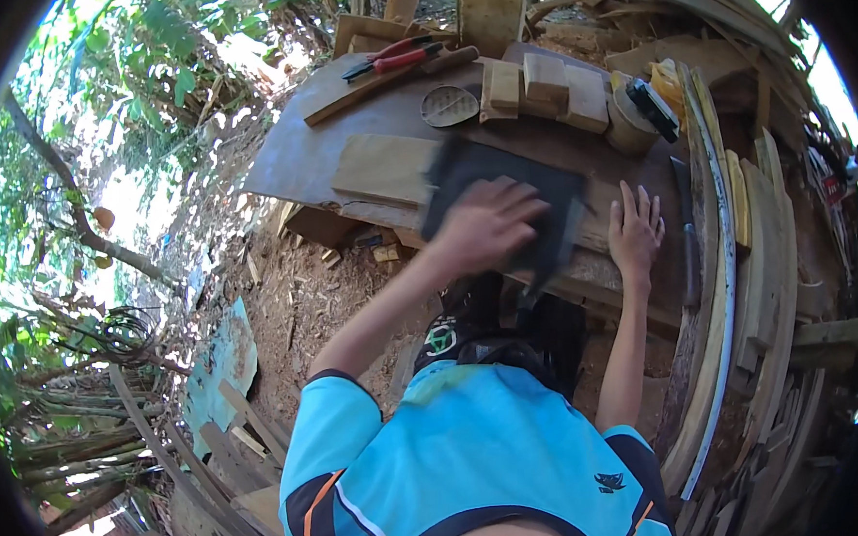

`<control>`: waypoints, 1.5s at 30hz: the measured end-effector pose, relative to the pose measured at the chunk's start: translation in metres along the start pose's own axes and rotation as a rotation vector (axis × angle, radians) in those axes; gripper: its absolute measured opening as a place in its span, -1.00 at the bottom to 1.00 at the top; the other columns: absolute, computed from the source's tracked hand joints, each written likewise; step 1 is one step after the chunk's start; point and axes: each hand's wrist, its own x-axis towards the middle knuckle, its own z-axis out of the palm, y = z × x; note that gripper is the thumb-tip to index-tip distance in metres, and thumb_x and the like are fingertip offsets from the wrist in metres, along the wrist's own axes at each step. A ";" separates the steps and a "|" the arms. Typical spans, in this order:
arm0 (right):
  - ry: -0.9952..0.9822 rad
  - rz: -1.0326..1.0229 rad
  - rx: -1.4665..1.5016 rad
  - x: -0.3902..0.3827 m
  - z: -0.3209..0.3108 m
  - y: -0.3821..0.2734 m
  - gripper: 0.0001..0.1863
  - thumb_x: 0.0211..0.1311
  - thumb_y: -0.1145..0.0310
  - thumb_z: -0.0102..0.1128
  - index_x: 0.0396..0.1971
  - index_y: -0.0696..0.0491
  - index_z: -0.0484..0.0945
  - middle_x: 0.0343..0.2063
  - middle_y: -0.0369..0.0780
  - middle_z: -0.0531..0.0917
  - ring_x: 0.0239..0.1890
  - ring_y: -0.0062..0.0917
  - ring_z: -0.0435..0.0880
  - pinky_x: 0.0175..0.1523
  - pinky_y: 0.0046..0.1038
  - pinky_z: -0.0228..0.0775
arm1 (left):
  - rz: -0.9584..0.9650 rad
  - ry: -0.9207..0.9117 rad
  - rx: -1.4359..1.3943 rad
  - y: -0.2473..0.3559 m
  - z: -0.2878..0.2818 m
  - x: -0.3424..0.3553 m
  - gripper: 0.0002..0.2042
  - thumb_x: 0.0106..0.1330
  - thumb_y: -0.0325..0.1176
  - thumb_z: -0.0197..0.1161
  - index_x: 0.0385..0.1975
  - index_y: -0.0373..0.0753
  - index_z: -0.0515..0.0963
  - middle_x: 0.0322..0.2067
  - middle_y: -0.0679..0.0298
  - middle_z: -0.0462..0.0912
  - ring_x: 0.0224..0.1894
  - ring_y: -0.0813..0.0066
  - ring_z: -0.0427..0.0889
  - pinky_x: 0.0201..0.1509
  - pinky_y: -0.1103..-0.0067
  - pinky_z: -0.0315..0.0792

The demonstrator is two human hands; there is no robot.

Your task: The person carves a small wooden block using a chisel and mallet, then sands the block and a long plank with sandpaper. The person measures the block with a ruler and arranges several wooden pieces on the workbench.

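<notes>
My left hand (490, 224) lies palm down on a dark, flat sheet (559, 185), its fingers spread and a little blurred. The sheet is blurred too, and it covers part of a plank at the front of the worktable; I cannot make out its kind. My right hand (636, 228) rests flat with fingers apart on the wood (592, 228) to the right of the sheet. A pale wooden board (385, 168) lies just left of the sheet.
Beyond my hands stand wooden blocks (545, 77), a round woven-looking disc (449, 106) and red-handled pliers (394, 58). A roll with a dark brush-like piece (654, 111) sits at right, near a long knife (686, 230). Long strips (726, 282) line the right side.
</notes>
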 end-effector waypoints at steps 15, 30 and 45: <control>0.043 -0.172 0.074 0.016 -0.011 -0.009 -0.54 0.12 -0.03 0.02 -0.17 0.06 0.39 -0.14 -0.12 0.44 0.06 -0.22 0.36 0.25 -0.11 -0.04 | 0.146 -0.071 0.287 -0.007 0.007 0.009 -0.59 0.31 -0.11 -0.09 0.17 0.09 0.25 0.23 0.28 0.19 0.29 0.16 0.09 0.33 0.29 -0.02; 0.474 -0.313 0.128 0.009 -0.037 -0.005 -0.66 -0.01 0.04 0.15 -0.48 0.04 0.51 -0.43 -0.27 0.51 -0.31 -0.40 0.49 -0.10 -0.36 0.15 | -0.056 0.199 0.374 -0.059 -0.053 0.012 -0.48 0.15 -0.19 0.13 0.15 -0.04 0.24 0.19 0.20 0.20 0.29 -0.01 0.01 0.31 0.18 -0.06; 0.363 -0.294 0.116 0.003 -0.048 -0.012 -0.69 0.03 0.08 0.08 -0.47 0.05 0.51 -0.47 -0.26 0.55 -0.32 -0.42 0.49 -0.07 -0.40 0.16 | -0.289 0.597 0.499 -0.137 -0.081 -0.032 -0.56 0.15 -0.11 0.10 0.06 -0.01 0.35 0.11 0.23 0.29 0.28 0.10 0.05 0.32 0.19 -0.13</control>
